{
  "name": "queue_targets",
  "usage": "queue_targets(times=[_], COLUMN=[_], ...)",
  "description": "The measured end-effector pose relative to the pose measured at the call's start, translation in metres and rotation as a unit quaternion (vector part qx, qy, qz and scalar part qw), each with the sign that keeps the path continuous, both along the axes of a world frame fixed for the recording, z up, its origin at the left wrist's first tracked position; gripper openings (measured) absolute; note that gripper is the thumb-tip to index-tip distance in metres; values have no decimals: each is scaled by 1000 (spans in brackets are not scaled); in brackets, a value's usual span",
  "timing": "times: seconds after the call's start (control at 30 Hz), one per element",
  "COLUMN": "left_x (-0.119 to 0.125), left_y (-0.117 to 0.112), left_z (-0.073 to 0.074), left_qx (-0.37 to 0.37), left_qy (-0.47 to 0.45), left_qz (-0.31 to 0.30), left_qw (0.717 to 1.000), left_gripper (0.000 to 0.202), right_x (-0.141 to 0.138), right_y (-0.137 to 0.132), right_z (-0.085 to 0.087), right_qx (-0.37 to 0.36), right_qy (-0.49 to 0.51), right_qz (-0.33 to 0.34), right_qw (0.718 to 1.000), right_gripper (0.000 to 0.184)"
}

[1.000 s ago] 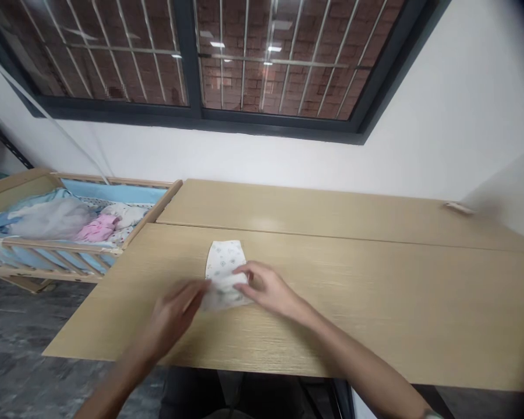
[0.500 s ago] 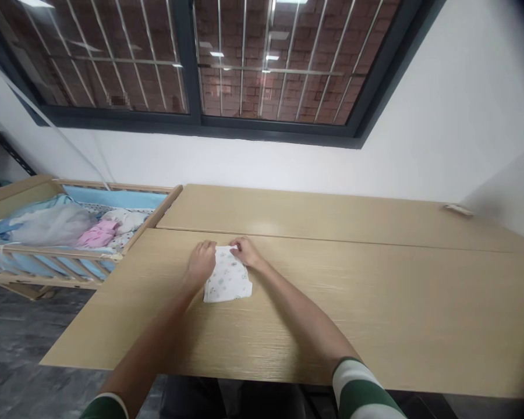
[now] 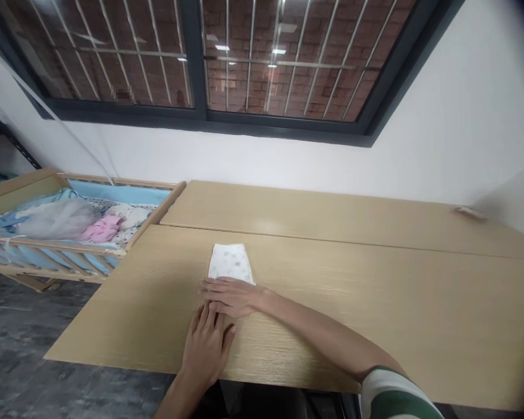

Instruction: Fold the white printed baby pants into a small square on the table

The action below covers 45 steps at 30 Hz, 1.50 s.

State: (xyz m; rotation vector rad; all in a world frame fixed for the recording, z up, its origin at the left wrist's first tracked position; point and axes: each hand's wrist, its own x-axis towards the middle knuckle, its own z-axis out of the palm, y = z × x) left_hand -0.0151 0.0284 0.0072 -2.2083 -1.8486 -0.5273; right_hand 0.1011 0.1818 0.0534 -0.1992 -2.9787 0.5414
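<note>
A small white cloth (image 3: 231,262) with a pale print lies flat and folded on the wooden table, narrower at its far end. My right hand (image 3: 231,295) lies flat across the cloth's near edge, fingers stretched to the left, hiding that edge. Just in front of it is my left hand (image 3: 207,337), palm down with its fingers stretched forward and thumb apart. Its fingertips meet or slip under the right hand's fingers; which of these I cannot tell. Neither hand grips anything.
The wooden table (image 3: 353,302) runs far to the right, with a seam along its back part. A wooden crib (image 3: 122,253) holding pink, white and blue fabrics stands at the left. A small pale object (image 3: 470,213) lies at the back right. A barred window (image 3: 201,125) is above.
Both hands have let go of the cloth's far corners and come back toward me. The right now lies flat over the near edge, the left in front of it.
</note>
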Motion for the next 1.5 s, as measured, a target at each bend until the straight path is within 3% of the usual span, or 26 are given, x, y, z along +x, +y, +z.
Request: queue_targets(times=[0.13, 0.3, 0.43, 0.63, 0.8, 0.9, 1.03, 1.13, 1.23, 1.4, 1.5], left_x=[-4, -5, -4, -13, -45, -59, -64, -65, -71, -87, -89], left_y=[4, 5, 7, 21, 42, 54, 63, 63, 66, 88, 105], left_z=[-3, -5, -6, -1, 5, 7, 11, 18, 24, 29, 29], left_qx=[10, 7, 9, -2, -37, -28, -1, -22, -81, -203, -221], left_qy=[-22, -48, -50, -43, -88, -87, -101, -172, -243, -317, -362], left_qz=[-5, -3, -6, -18, -60, -99, -160, -152, -127, -103, -52], left_qw=[1000, 999, 999, 999, 994, 991, 982, 973, 958, 921, 904], left_gripper=[49, 52, 50, 37, 31, 27, 28, 30, 33, 36, 40], right_x=[-1, -4, -7, -2, 30, 54, 76, 82, 81, 71, 62], right_y=[32, 86, 106, 88, 51, 26, -5, -19, -20, 1, 17], right_z=[-17, -15, -13, -7, 14, 24, 27, 24, 25, 36, 36], right_qx=[14, 18, 29, 76, 48, 4, 6, 7, -37, -162, -180], right_qy=[-20, -31, -25, 36, 72, 34, -16, -21, 6, 55, 100], right_qz=[-47, -115, -133, -180, -249, -229, -207, -201, -226, -322, -371], right_qw=[999, 993, 990, 980, 965, 973, 978, 979, 973, 931, 906], right_gripper=[55, 60, 59, 58, 35, 39, 63, 54, 33, 27, 24])
